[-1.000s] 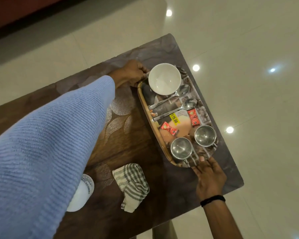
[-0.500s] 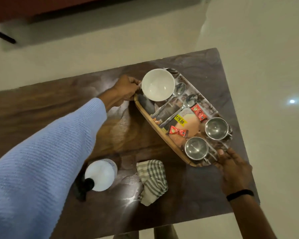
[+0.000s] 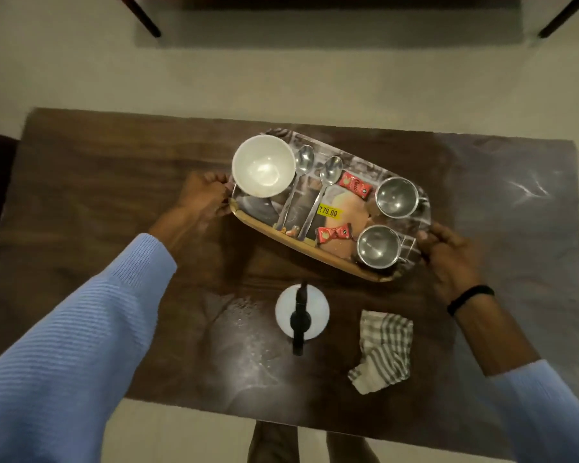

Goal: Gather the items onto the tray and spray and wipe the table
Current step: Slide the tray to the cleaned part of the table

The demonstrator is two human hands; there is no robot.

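Your dark tabletop (image 3: 114, 182) has the oval tray (image 3: 301, 249) at its far middle. Your left grip (image 3: 203, 198) curls round the tray's left end, and your right grip (image 3: 448, 259) clasps its right end. A white bowl (image 3: 263, 166) sits at the tray's left. Nearer you stand the spray bottle (image 3: 302, 312) and, to its right, the striped cloth (image 3: 383, 352). Two steel cups (image 3: 396, 197) fill the tray's right, with spoons (image 3: 330, 170) and red sachets (image 3: 353, 188) between.

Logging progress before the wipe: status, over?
Left hand, right hand gripping tray ends. Bowl, two spoons, two steel cups, sachets aboard. Spray bottle and checked cloth on table beside tray.
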